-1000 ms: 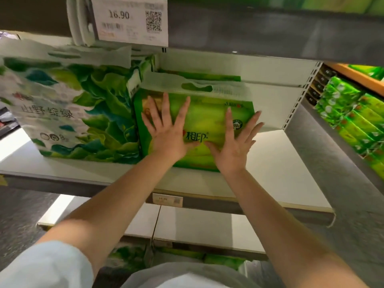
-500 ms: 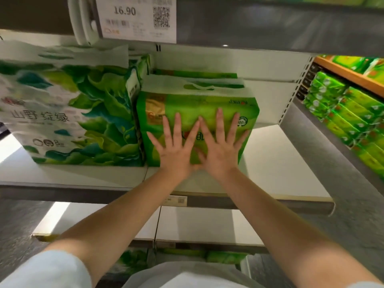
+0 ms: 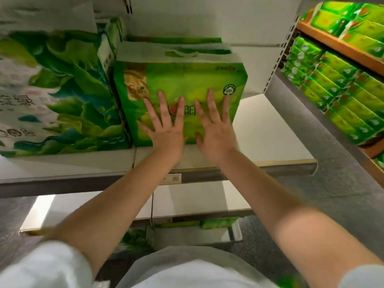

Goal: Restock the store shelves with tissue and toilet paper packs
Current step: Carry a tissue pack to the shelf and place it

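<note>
This is a shop aisle. Pale metal shelves (image 3: pixel 259 129) on a perforated upright (image 3: pixel 287 44) carry packaged paper goods: a green tissue pack (image 3: pixel 187 80) beside a large leaf-printed pack (image 3: pixel 62 90), with a price label (image 3: pixel 173 178) on the shelf edge. To the right, an orange-edged rack (image 3: pixel 340 46) holds rows of small green packs (image 3: pixel 340 94).

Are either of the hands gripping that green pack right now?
No. Left hand and right hand press flat, fingers straight, on the green pack's front face.
</note>
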